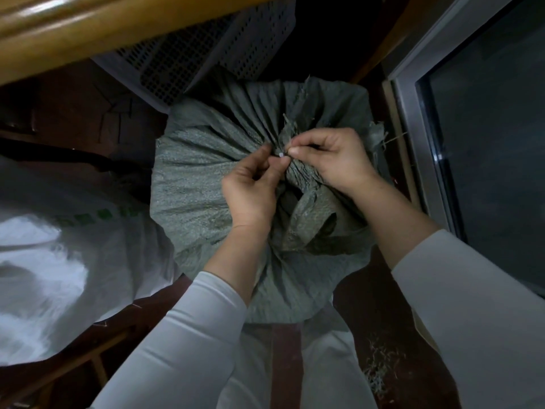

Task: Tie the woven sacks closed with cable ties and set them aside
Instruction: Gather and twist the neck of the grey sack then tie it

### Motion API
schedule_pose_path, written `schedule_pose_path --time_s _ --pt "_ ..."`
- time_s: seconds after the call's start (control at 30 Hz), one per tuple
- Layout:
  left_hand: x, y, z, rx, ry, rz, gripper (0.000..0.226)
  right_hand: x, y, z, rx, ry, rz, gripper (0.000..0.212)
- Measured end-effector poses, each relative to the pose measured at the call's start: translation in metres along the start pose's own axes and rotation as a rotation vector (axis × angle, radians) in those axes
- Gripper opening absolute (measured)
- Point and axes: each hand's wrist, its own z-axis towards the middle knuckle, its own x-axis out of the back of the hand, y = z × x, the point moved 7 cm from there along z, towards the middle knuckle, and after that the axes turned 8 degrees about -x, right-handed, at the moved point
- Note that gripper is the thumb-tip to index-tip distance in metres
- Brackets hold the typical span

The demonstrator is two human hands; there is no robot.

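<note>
Green sack (206, 178) gathered beneath our left hand (250, 187) and right hand (336, 160), both pinching the cable tie (280, 154) between them; tightening and setting aside, we judge, remain.

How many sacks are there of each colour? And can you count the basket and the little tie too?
Green sack: 1
White sack: 1
Grey basket: 1
Cable tie: 1
Total: 4
</note>
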Motion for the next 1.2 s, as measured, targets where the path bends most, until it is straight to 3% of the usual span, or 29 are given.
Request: schedule_pose_path --time_s 0.13,0.23,0.3,0.4,0.57,0.77,0.87,1.03,1.2 --pt "-0.002 0.006 0.006 -0.073 -0.036 0.178 0.035 0.000 -0.004 0.001 -0.046 -0.071 -0.021 0.018" --pt "-0.008 0.021 0.010 -0.195 -0.121 0.459 0.039 0.002 -0.006 0.000 -0.134 -0.101 -0.013 0.020" --pt "-0.012 0.030 0.010 -0.250 -0.146 0.608 0.042 0.002 -0.004 0.001 -0.194 -0.132 -0.046 0.010" --pt "-0.016 0.037 0.009 -0.286 -0.157 0.691 0.043 0.003 -0.001 0.005 -0.244 -0.158 -0.116 0.015" --pt "-0.014 0.039 0.005 -0.321 -0.145 0.712 0.039 -0.004 -0.007 0.007 -0.161 -0.147 -0.310 0.018" --pt "0.002 0.030 -0.002 -0.249 -0.165 0.566 0.024 -0.007 0.000 -0.003 -0.088 -0.116 -0.213 0.009" --pt "0.006 0.028 -0.007 -0.279 -0.150 0.619 0.011 -0.007 0.001 -0.003 -0.072 -0.087 -0.171 0.011" --pt "-0.001 0.030 -0.003 -0.277 -0.175 0.739 0.015 -0.005 0.005 -0.003 -0.075 -0.060 -0.140 0.010" --pt "-0.004 0.020 0.003 -0.255 -0.203 0.680 0.014 -0.001 0.001 -0.005 -0.093 -0.018 -0.029 0.010"
